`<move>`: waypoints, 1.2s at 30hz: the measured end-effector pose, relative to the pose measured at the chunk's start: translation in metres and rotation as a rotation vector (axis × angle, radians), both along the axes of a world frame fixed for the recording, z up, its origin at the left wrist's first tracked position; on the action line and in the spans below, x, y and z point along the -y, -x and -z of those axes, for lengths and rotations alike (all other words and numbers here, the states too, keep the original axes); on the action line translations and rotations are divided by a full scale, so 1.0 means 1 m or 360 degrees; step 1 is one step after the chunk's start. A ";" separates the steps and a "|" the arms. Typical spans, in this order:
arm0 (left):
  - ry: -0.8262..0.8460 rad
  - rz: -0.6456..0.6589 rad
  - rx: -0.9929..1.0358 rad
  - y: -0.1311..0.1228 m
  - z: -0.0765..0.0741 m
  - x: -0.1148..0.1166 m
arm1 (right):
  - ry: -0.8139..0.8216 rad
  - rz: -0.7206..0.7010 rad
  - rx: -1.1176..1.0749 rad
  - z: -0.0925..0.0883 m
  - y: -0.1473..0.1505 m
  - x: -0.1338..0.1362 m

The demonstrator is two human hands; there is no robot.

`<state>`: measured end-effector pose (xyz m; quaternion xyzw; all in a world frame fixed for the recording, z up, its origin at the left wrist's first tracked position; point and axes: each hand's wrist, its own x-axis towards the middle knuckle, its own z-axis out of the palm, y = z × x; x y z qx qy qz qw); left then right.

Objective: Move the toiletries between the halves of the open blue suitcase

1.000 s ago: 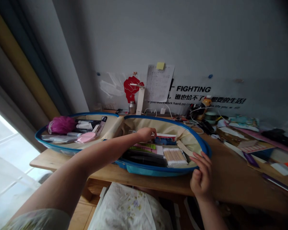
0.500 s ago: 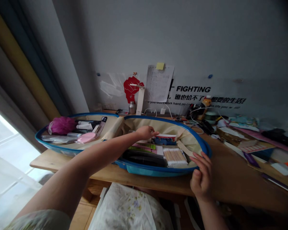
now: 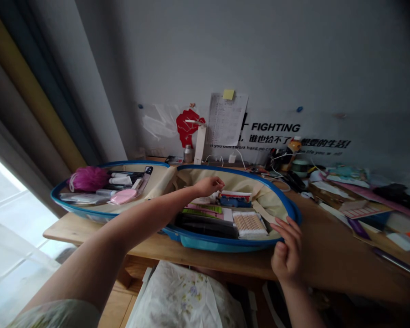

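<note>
An open blue case (image 3: 237,246) with a beige lining lies on the wooden desk. Over its right half hovers my left hand (image 3: 208,186), fingers curled into a pinch. Whatever may be between them is too small or hidden to name. Just below are a blue, red and white packet (image 3: 235,199), a green and pink packet (image 3: 203,209), and a pack of cotton swabs (image 3: 250,223). A black item (image 3: 205,226) lies along the near side. My right hand (image 3: 289,248) rests at the case's right rim, fingers stretched and thumb apart.
The case's left half holds a purple bath puff (image 3: 89,178), a pink oval item (image 3: 123,196) and several tubes. A white lamp (image 3: 200,145) stands behind. Papers and a purple item (image 3: 358,228) clutter the desk's right side. A floral cloth (image 3: 186,294) lies below the desk edge.
My left hand has lifted slightly away from the packets, and its fingers have curled in more. My right hand stays at the rim.
</note>
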<state>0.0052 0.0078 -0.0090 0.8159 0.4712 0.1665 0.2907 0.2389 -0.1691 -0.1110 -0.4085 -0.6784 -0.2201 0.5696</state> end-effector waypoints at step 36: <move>-0.0326 0.0241 -0.0745 -0.001 0.010 0.007 | -0.0004 -0.0011 -0.0022 -0.003 0.003 0.002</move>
